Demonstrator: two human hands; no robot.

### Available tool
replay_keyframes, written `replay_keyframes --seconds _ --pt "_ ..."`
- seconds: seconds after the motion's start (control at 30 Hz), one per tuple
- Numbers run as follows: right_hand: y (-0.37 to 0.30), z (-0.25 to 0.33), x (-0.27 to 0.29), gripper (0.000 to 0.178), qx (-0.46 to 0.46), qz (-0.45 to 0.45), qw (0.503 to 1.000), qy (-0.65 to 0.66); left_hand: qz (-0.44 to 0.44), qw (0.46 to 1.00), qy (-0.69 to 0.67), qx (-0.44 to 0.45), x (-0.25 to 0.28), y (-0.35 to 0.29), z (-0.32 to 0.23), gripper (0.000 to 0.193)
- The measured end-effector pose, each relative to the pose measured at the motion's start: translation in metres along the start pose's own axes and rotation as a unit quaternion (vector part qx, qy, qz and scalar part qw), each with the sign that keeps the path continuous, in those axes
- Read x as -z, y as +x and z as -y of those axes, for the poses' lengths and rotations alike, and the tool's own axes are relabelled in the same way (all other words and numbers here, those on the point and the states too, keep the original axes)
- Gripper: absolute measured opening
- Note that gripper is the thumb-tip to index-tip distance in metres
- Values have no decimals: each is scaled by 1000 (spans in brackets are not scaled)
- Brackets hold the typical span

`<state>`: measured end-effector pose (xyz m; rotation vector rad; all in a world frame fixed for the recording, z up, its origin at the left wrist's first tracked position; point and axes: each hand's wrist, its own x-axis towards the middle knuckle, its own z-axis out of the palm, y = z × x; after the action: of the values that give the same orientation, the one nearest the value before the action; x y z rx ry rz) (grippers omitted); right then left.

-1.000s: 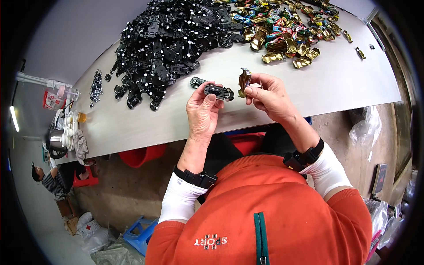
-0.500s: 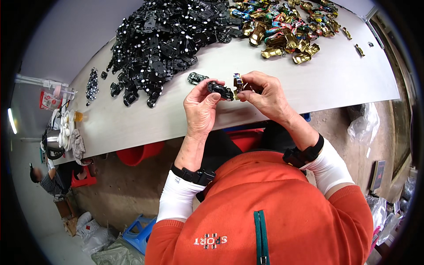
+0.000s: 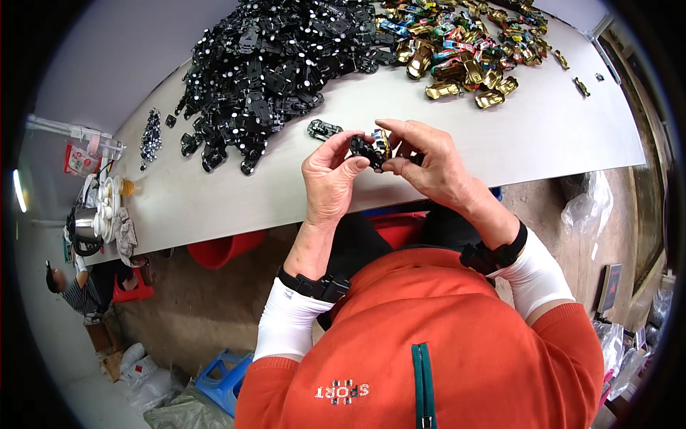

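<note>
**As two bare hands meet over the grey table, a toy car's base and shell sit together between the fingertips**

The left hand (image 3: 327, 182), its thumb and fingers closed in a pinch, grips a black plastic toy-car base (image 3: 364, 151) above the near part of the smooth, light-grey table (image 3: 543, 136). The right hand (image 3: 436, 163) pinches a shiny, multicoloured toy-car shell (image 3: 381, 144) between thumb and fingertips, its index finger lying over the top. The shell stands upright against the right end of the base; whether the two are joined is hidden by the fingers.

Just beyond the left hand, a loose dark car base (image 3: 324, 129) rests on the table. Farther off, to the left, rises a large heap of black car bases with white-dotted wheels (image 3: 264, 79); to its right spreads a lower pile of gold and brightly coloured car shells (image 3: 457, 53). At the table's left lies a narrow cluster of small black-and-white parts (image 3: 151, 139). Below the near edge, left of the person, stands a round red plastic tub (image 3: 225, 250).
</note>
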<state>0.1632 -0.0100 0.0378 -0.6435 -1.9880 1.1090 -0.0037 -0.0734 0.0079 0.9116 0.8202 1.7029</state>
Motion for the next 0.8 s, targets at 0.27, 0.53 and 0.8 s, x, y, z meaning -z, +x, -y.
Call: replay_keyframes --seconds 0.27,0.53,0.8 --pt "1 17 1 56 52 41 996 -57 -22 1000 -5 6 -1 -6 -1 44" --pt "1 29 6 51 46 69 991 -109 -26 999 -8 19 -7 -6 -2 43" --pt "-3 34 7 52 51 63 987 -138 5 997 75 -13 -19 -8 -9 36"
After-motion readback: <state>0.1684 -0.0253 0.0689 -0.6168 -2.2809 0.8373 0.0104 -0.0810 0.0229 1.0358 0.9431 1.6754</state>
